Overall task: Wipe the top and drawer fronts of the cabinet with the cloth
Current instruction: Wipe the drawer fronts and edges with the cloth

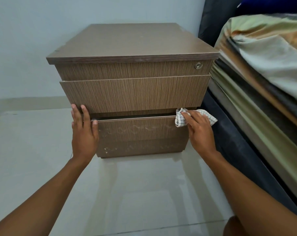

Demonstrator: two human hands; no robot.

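Note:
A brown wood-grain cabinet [132,43] with three drawer fronts stands on the floor in front of me. The top drawer front has a small round lock [198,65] at its right end. Pale dusty smears mark the bottom drawer front [141,133]. My right hand [199,129] presses a white checked cloth [181,116] against the upper right corner of the bottom drawer front. My left hand [83,132] lies flat with fingers spread on the cabinet's left edge, thumb hooked over the bottom drawer's top rim.
A bed with a dark blue base [233,142] and striped green-orange bedding [267,65] stands close against the cabinet's right side. A pale wall [33,48] is behind. Glossy beige floor tiles [135,193] lie in front and to the left.

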